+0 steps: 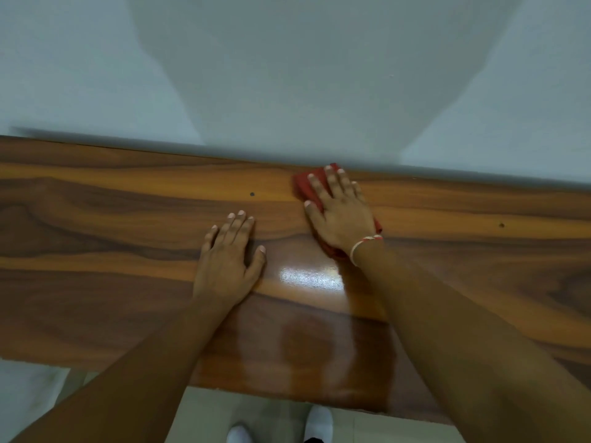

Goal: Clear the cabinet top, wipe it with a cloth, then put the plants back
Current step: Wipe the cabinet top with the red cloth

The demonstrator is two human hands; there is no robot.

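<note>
We are in the wiping step. The cabinet top point(128, 219) shows only glossy wood grain in this view, with no plants on it, so we judge the clearing done for at least the stretch we can see; its far ends run out of frame and we cannot vouch for them.

Our right hand point(342, 215) lies flat on the red cloth point(303, 187), fingers straight and spread, pressing it down rather than gripping it. The cloth sits at the back edge of the top, right against the pale wall point(287, 75), a little right of the middle. A thin bracelet point(364, 247) circles that wrist.

Our left hand point(230, 254) rests palm-down on the bare wood just beside the right, nearer the front edge, fingers straight, holding nothing; it seems to brace us while we lean in. A bright reflection point(310, 276) glares between the two wrists. Two small dark dots mark the wood, possibly screw holes, though they are too small to tell.

Next, we judge, the cloth needs sweeping along the back edge toward either end, then forward in overlapping passes to the front edge. The left hand will have to lift off so its patch gets wiped too. Only then do the plants come back, and they are nowhere in view.
</note>
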